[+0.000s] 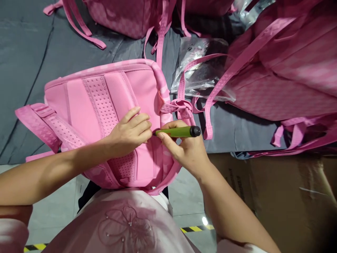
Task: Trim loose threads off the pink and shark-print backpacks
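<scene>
A pink backpack (86, 102) lies back panel up at the table's near edge, its padded shoulder straps (39, 123) off to the left. My left hand (130, 131) rests on the back panel with its fingers curled and pressed together, fingertips at the panel's right seam. My right hand (184, 147) grips a green tool with a black end (179, 132), held level, its tip touching the seam just beside my left fingertips. The tool's tip is hidden between the two hands.
More pink backpacks (284, 70) are piled at the right and at the back (123, 14) on the dark grey table cover (23, 70). A clear plastic bag (200, 66) lies between them. A cardboard box (276, 196) stands lower right; loose pink webbing straps (210, 112) trail nearby.
</scene>
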